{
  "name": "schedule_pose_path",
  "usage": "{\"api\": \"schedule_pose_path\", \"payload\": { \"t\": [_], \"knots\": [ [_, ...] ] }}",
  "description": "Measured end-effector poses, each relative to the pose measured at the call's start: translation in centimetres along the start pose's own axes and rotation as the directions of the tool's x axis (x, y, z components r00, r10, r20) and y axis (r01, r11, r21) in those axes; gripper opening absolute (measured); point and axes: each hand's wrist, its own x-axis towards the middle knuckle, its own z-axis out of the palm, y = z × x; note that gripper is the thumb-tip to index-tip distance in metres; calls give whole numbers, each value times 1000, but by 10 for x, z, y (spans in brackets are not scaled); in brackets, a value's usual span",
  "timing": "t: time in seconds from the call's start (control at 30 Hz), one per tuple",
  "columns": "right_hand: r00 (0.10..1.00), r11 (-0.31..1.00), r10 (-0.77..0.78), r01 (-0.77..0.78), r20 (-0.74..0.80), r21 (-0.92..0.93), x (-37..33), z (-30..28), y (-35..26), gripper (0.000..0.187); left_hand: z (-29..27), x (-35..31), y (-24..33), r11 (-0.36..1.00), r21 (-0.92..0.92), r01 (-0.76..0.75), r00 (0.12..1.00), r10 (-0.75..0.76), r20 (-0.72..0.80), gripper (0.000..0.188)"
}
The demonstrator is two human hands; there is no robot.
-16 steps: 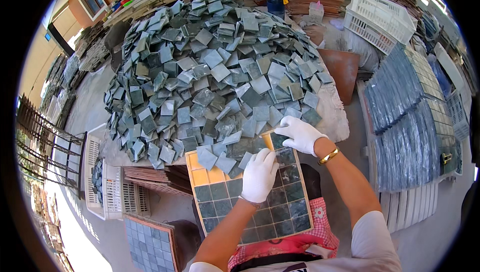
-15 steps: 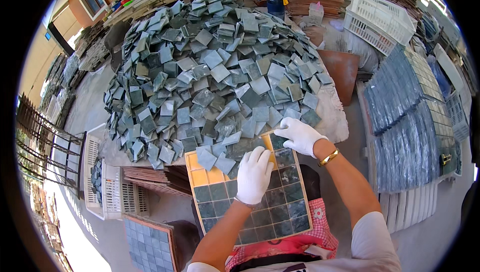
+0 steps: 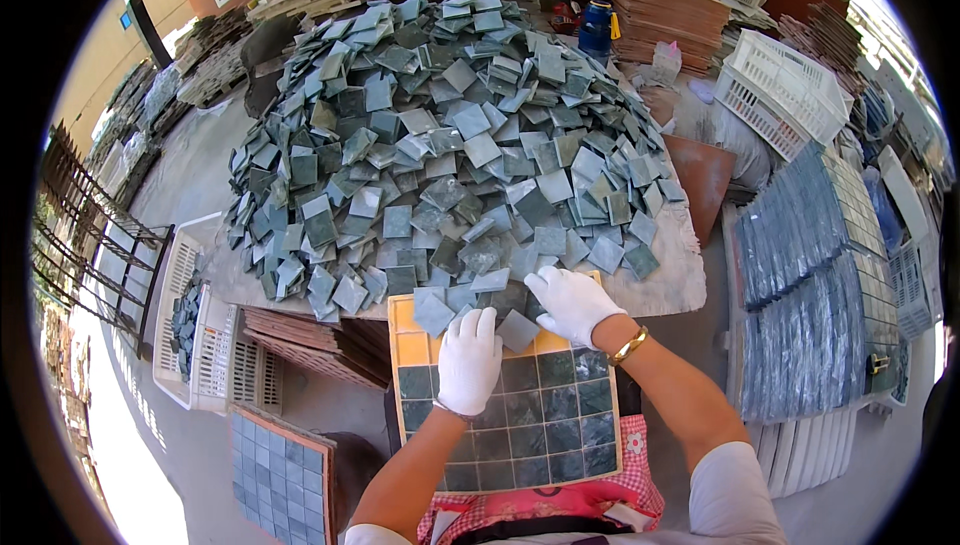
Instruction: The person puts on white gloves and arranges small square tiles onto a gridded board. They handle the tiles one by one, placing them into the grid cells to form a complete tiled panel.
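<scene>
A shallow yellow tray (image 3: 402,345) with a pale rim lies in front of me, its near rows filled with dark green square tiles (image 3: 563,436). Bare yellow shows along its far rows. My left hand (image 3: 469,363), in a white glove, rests over the tray with its fingers together and curled; what is under them is hidden. My gloved right hand (image 3: 575,307) reaches to the tray's far right, thumb and fingers apart around the edge of the loose tiles. One tilted loose tile (image 3: 518,331) lies just left of its thumb. More loose tiles (image 3: 433,313) overlap the far edge.
A large heap of grey-green tiles (image 3: 440,135) covers the table (image 3: 670,280) beyond the tray. Wrapped tile stacks (image 3: 800,315) and a white crate (image 3: 785,90) stand at right. At left are another white crate (image 3: 215,345) and a tiled panel (image 3: 280,475).
My right hand has shifted left and down along the tray's far edge. My left hand has moved slightly left and down. A tilted loose tile now shows between them. The view has shifted a little.
</scene>
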Motion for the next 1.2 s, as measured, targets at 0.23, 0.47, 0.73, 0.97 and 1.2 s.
{"api": "schedule_pose_path", "payload": {
  "t": [0.23,0.47,0.73,0.97,1.2],
  "knots": [
    [980,981,175,-164,97,-108,-13,-14,-11,44,-6,-5,36,998,18,65,990,-67,126,62],
    [974,996,39,-55,225,67,-28,-5,4,42,-1,-2,20,987,-129,99,985,-79,153,51],
    [973,980,8,-54,232,191,-31,-4,-8,43,-24,-29,-14,218,-736,641,760,-320,566,35],
    [996,842,55,-86,74,533,-32,-17,-18,48,-21,-15,10,19,-686,728,674,-210,709,37],
    [931,818,352,-260,-91,512,-22,-18,15,29,-10,32,26,988,-104,-111,988,99,-115,47]
  ]
}}
